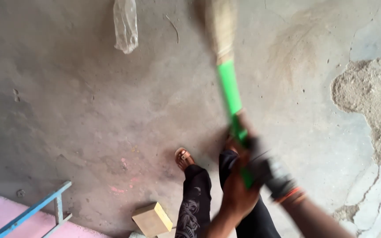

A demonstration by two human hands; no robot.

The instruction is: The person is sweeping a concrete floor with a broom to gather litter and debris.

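A broom (229, 83) is held with both hands, its green handle running from the lower centre of the view up toward 12 o'clock, where the pale straw bristles meet the concrete floor (89, 101). The handle is tilted a little to the left as it rises, an angle that seems suited to dragging the bristles across the floor in front of the feet. The bristles and the hands are blurred, so the broom appears to be in mid-stroke.

The left hand (237, 194) is wrapped around the lower end of the handle, fingers closed about it. The right hand (261, 163), wearing a dark glove with an orange band at the wrist, is clamped on the handle just above, toward 1 o'clock of the left hand. The two-handed grip, one hand stacked over the other, is judged to give leverage for a sweeping pull.

Beneath the hands, dark patterned trousers and a sandalled foot (183, 158) are seen at 9 o'clock of the grip.

At 11 o'clock, near the top edge, a crumpled clear plastic bag (125, 26) lies on the floor, well apart from the bristles; no label can be made out on it. At 7 o'clock a plain tan block (152, 219), box-shaped and unmarked, rests by the leg. A blue metal frame (36, 209) is set over a pink surface at the lower left. At 3 o'clock a patch of sand (371, 97) fills broken concrete.
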